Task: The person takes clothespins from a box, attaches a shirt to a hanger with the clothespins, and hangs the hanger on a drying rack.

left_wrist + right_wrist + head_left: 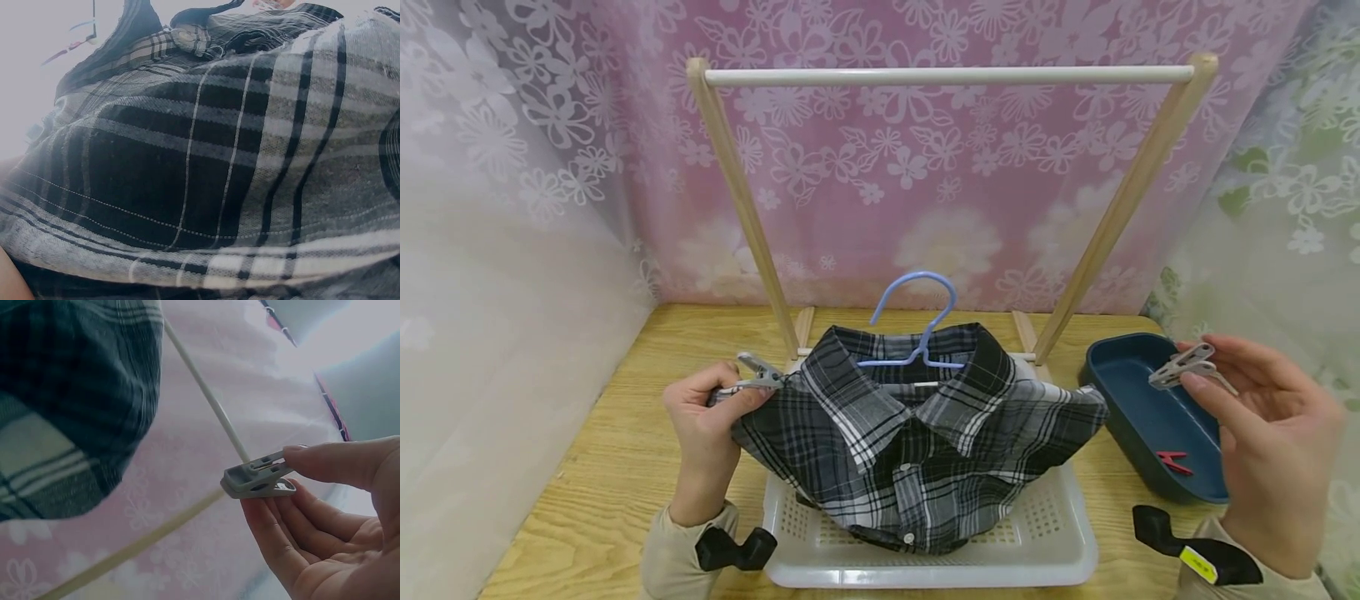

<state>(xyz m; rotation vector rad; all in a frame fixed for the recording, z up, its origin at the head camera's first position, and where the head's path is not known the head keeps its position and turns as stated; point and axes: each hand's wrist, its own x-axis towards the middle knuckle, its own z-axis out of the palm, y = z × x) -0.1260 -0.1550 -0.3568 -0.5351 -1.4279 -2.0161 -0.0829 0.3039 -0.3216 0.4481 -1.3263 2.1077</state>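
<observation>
A black, grey and white plaid shirt (880, 467) is on a light-blue hanger (925, 321), whose hook rises through the collar. My left hand (715, 417) grips the shirt at its left-side shoulder. A grey clothespin (760, 372) sits there against the thumb, its tip at the cloth; the fingers behind are hidden. In the left wrist view, plaid cloth (219, 156) fills most of the frame. To the right of the shirt, my right hand (1270, 417) pinches another grey clothespin (1183, 367) between thumb and fingers. In the right wrist view that clothespin (259, 478) is apart from the shirt (81, 412).
Below the shirt stands a white perforated basket (932, 577). A dark blue tray (1120, 425) at the right contains a red clothespin (1174, 462). Behind, a wooden rack with a white top rod (947, 77) stands on the wood-grain table (617, 450).
</observation>
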